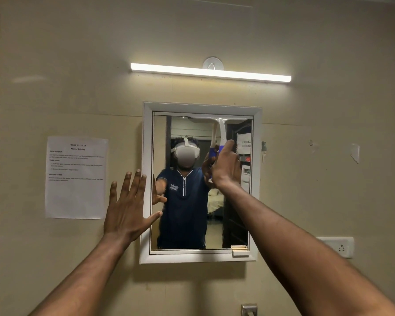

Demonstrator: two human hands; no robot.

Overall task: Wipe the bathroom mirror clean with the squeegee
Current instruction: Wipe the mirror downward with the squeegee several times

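A white-framed mirror (147, 179) hangs on the beige wall. My right hand (226, 165) is shut on the blue-and-white handle of the squeegee (222, 131). Its white blade lies flat against the glass along the mirror's top edge, on the right half. My left hand (128, 206) is open with fingers spread, its palm pressed on the wall and the mirror's left frame, thumb over the glass. The glass reflects a person in a dark blue shirt wearing a headset.
A lit tube light (211, 73) runs above the mirror. A printed task sheet (76, 177) is taped to the wall on the left. A wall socket (339, 247) sits at lower right, a metal tap (249, 309) at the bottom edge.
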